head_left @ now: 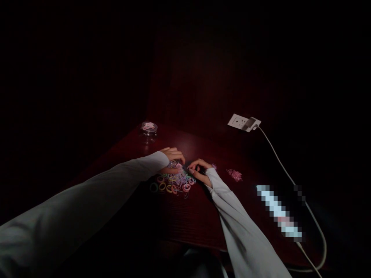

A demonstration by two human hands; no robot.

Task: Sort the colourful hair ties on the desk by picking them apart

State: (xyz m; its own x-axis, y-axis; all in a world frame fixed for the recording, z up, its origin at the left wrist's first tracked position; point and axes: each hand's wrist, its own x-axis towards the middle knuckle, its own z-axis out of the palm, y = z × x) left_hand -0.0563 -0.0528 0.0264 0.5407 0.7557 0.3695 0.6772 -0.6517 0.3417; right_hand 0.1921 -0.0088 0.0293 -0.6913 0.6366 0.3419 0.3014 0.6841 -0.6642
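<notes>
A pile of small, many-coloured elastic hair ties [171,188] lies on the dark red table, thin bands mixed with thicker rings. Over its far left part arches my left hand [173,157], with the fingers bent and the thumb held apart from them. At the pile's right edge, my right hand [201,170] has thumb and fingertips pinched together. What sits in that pinch, if anything, is too small and dim to make out. Both wrists are covered by pale long sleeves.
A clear lidded jar [148,133] stands at the far left. Right of my hands lies a small heap of pink bands [234,175]. A glowing, blurred-out device [278,210] lies at the right. A white socket [240,122] holds a charger with a cable [275,152].
</notes>
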